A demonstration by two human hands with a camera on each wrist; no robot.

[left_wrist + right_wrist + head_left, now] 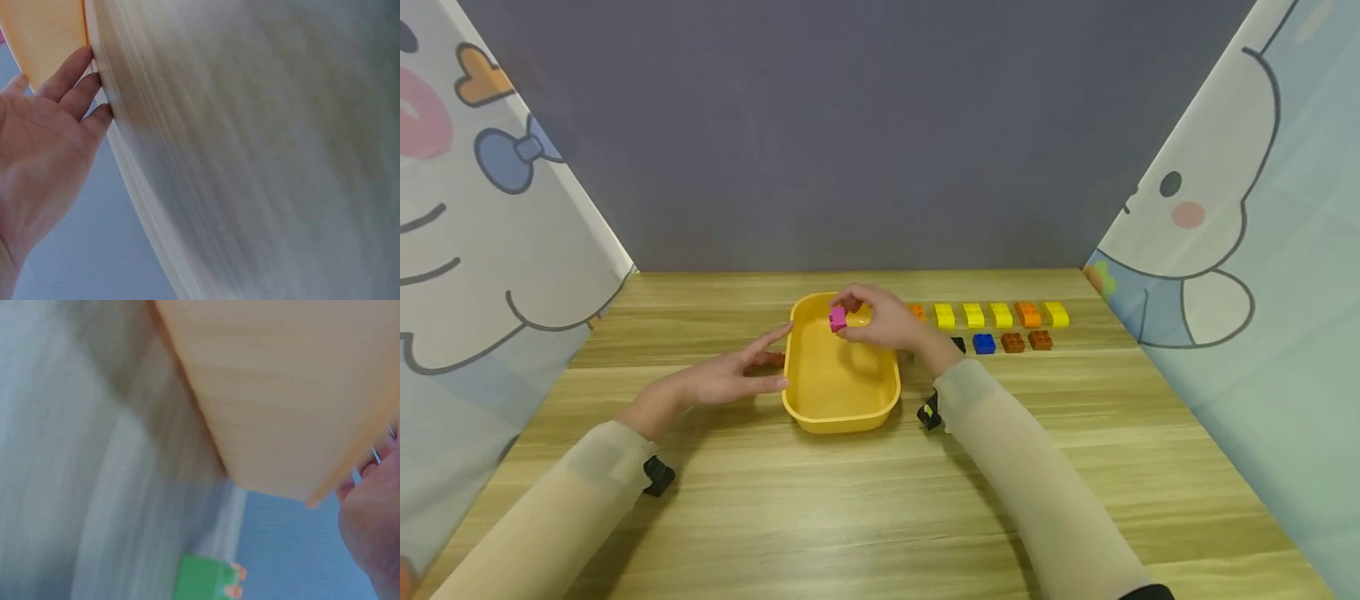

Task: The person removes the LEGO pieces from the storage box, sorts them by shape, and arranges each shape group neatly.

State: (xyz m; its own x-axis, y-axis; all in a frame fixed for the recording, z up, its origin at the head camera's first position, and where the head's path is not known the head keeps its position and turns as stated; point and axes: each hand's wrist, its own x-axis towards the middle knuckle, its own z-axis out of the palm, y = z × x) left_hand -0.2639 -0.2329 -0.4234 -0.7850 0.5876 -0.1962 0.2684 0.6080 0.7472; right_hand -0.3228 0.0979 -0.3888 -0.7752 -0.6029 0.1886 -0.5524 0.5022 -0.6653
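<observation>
A yellow plastic bin (842, 423) stands on the wooden table. My left hand (730, 379) is at its left side, fingers spread and fairly straight, fingertips right at the wall; the left wrist view shows the same hand (50, 137) against the bin (47, 31). Over the bin's far part, my right hand (880, 319) pinches a pink toy building block (838, 318) between thumb and fingers. In the right wrist view only part of this hand (375, 519) appears beyond the bin's rim, and the pink block is hidden there.
Right of the bin, a back row holds yellow blocks (973, 315) and orange blocks (1027, 314). A front row has a black block (958, 343), a blue block (984, 343) and brown blocks (1012, 342). A green block (200, 578) shows near the bin. A grey panel (865, 150) rises behind.
</observation>
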